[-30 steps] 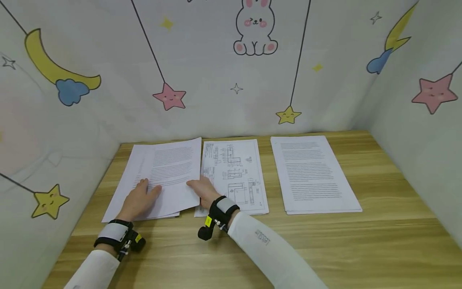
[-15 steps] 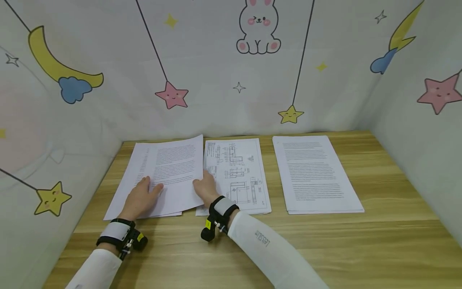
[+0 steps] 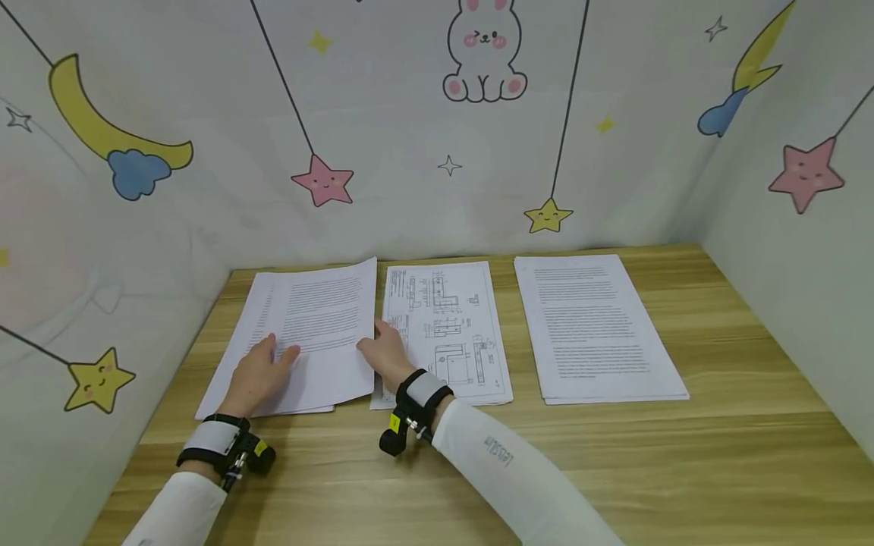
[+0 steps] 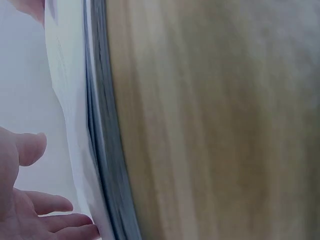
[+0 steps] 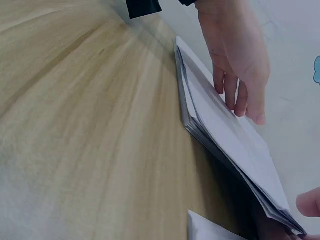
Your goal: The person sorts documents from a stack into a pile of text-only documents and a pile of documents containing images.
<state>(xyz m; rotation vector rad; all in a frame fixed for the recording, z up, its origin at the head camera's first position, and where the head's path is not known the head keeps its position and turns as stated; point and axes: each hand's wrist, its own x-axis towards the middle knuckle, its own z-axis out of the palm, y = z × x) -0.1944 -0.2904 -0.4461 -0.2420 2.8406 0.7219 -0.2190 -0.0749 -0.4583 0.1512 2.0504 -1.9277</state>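
Observation:
A stack of printed text sheets (image 3: 328, 303) lies at the left of the table, its upper sheets fanned askew over the lower ones. My left hand (image 3: 259, 375) rests on the lower left part of it, fingers extended and thumb apart. At the stack's right edge, my right hand (image 3: 388, 356) grips the upper sheets, thumb on top and fingers underneath. In the right wrist view the sheets' edge (image 5: 240, 172) is lifted off the table at that side, with the right thumb (image 5: 308, 202) over it. Just right of the hand lies a stack of technical drawings (image 3: 444, 318), partly covered by it.
A second stack of text pages (image 3: 590, 326) sits at the right on the wooden table (image 3: 546, 470). A white cloth wall (image 3: 403, 98) with cartoon stars, a moon and a rabbit encloses the back and sides. Bare wood shows between the right stack and the drawings.
The right edge of the upper sheets has shifted slightly left, and the right hand with it. The left hand stays on the stack, nearly in place.

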